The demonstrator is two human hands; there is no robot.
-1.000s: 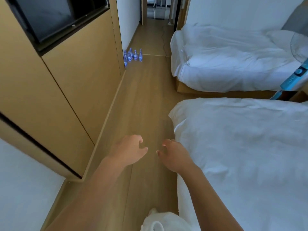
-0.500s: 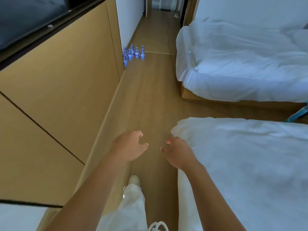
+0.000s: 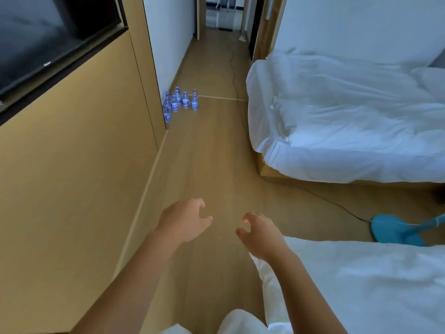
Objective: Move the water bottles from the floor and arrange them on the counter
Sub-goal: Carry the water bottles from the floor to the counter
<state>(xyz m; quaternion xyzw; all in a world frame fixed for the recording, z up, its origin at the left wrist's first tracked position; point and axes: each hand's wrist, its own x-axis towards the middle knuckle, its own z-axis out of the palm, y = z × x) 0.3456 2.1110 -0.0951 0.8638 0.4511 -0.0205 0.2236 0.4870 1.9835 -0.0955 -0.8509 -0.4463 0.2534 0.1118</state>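
Closer now than a second ago, the water bottles [image 3: 181, 104] stand far left on the floor [image 3: 212, 165], while my left hand [image 3: 184, 219] and right hand [image 3: 261, 233] hang loosely curled, holding nothing.

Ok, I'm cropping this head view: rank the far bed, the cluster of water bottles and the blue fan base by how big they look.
1. Far bed
2. Blue fan base, though it lies nearer the camera
3. Cluster of water bottles, far down the floor, so small in view
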